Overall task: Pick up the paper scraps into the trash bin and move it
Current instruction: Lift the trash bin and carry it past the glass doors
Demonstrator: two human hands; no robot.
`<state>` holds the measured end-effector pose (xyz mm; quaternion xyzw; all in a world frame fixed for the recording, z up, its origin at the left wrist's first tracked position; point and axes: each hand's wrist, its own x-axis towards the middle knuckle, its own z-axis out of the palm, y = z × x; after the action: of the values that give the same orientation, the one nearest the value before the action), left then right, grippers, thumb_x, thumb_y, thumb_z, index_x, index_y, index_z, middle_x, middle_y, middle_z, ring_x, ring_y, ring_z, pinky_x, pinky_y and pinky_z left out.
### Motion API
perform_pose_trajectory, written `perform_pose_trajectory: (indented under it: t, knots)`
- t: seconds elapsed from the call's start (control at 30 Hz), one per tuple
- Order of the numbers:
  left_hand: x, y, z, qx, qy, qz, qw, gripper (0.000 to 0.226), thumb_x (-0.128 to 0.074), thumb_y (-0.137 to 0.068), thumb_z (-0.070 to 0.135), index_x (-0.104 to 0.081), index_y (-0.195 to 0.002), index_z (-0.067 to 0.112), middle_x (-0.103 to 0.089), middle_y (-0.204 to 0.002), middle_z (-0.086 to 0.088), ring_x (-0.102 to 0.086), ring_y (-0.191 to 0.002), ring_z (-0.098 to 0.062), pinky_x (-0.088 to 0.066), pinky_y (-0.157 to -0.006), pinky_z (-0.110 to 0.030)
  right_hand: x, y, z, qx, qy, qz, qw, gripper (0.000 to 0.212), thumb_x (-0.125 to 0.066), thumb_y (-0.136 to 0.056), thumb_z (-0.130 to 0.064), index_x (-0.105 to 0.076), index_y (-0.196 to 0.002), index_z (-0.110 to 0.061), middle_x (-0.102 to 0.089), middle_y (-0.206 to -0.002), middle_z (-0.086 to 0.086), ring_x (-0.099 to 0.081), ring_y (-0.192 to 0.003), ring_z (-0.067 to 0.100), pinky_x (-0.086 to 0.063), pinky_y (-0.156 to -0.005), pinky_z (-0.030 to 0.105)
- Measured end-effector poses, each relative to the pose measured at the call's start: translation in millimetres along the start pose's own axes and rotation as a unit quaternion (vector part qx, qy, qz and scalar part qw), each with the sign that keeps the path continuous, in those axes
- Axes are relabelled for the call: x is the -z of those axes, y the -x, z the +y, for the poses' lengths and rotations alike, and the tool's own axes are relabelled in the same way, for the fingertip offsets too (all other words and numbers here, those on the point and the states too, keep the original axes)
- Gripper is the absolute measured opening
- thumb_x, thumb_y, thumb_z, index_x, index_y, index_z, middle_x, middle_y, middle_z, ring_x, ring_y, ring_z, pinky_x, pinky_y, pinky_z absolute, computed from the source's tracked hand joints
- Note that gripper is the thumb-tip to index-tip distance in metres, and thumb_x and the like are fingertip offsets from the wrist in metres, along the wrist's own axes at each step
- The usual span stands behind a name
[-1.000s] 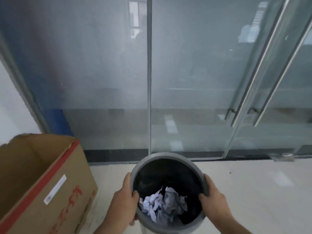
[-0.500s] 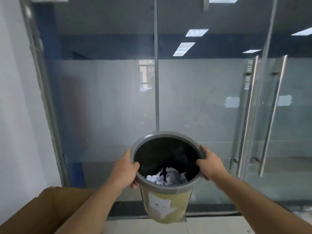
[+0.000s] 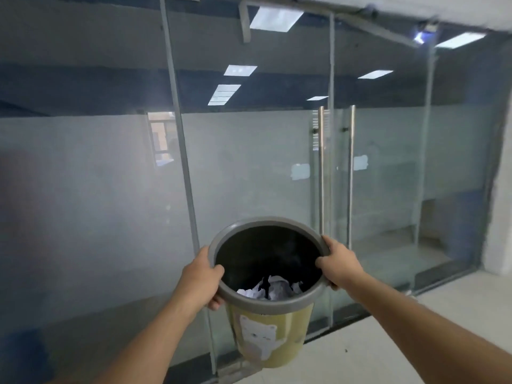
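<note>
Before the glass door (image 3: 336, 173), both hands grasp the trash bin (image 3: 267, 332) by its grey rim — left hand (image 3: 200, 277), right hand (image 3: 338, 261) — paper scraps (image 3: 270, 291) inside.

Bin (image 3: 267, 332) w/ scraps (image 3: 270, 291) – both hands, airborne

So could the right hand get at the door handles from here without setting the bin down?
Probably not. The right hand grips the trash bin rim, as does the left hand, and the door handles stand beyond the bin, apart from it.
</note>
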<state>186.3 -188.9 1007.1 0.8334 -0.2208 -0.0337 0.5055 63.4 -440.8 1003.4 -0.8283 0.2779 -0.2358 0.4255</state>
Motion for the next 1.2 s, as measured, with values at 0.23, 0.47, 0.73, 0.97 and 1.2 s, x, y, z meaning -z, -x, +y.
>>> perform_pose_trajectory:
  t: [0.23,0.47,0.73,0.97,1.2]
  knots:
    - [-133.9,-22.0,61.8,-0.044,0.046,-0.144,0.987,0.038,-0.048,-0.094,0.014,-0.046,-0.13,0.027,-0.072,-0.073,-0.019,-0.067,-0.043,-0.024,-0.053,-0.041,-0.029,126.0,19.4,64.7,-0.086,0.047,0.136,0.986,0.065,-0.045,-0.071,-0.005,-0.047,-0.13,-0.033,-0.061,-0.08,0.004,-0.061,-0.052,0.026,-0.043,-0.033,0.022]
    - [-235.4,-11.5,119.2,-0.071,0.05,-0.215,0.973,0.041,-0.047,-0.095,0.011,-0.045,-0.134,0.024,-0.072,-0.072,-0.019,-0.066,-0.041,-0.022,-0.051,-0.038,-0.026,215.4,34.6,119.8,-0.141,0.035,0.189,0.971,0.053,-0.045,-0.076,0.0,-0.049,-0.116,-0.034,-0.063,-0.08,0.015,-0.053,-0.05,0.025,-0.041,-0.036,0.023]
    - [-299.4,-23.8,158.9,-0.078,0.026,-0.205,0.975,0.041,-0.05,-0.095,0.014,-0.044,-0.134,0.027,-0.072,-0.077,-0.016,-0.067,-0.041,-0.017,-0.051,-0.039,-0.024,267.6,-0.4,164.6,-0.125,0.001,0.194,0.973,0.046,-0.05,-0.075,-0.001,-0.049,-0.108,-0.034,-0.063,-0.079,0.014,-0.055,-0.051,0.024,-0.041,-0.036,0.022]
    - [-352.6,-50.4,178.3,-0.078,0.018,-0.213,0.974,0.037,-0.051,-0.096,0.015,-0.046,-0.129,0.029,-0.072,-0.081,-0.016,-0.066,-0.042,-0.016,-0.052,-0.041,-0.024,292.4,-43.8,209.2,-0.131,-0.022,0.18,0.975,0.045,-0.048,-0.075,0.0,-0.051,-0.109,-0.03,-0.063,-0.078,0.016,-0.053,-0.048,0.024,-0.04,-0.036,0.023]
    - [-417.7,-107.8,174.0,-0.067,0.011,-0.231,0.97,0.036,-0.049,-0.096,0.012,-0.045,-0.128,0.027,-0.072,-0.078,-0.016,-0.065,-0.043,-0.02,-0.051,-0.04,-0.026,299.4,-112.3,251.8,-0.147,-0.013,0.179,0.973,0.044,-0.049,-0.076,0.0,-0.05,-0.107,-0.03,-0.064,-0.08,0.014,-0.056,-0.051,0.023,-0.042,-0.036,0.022]
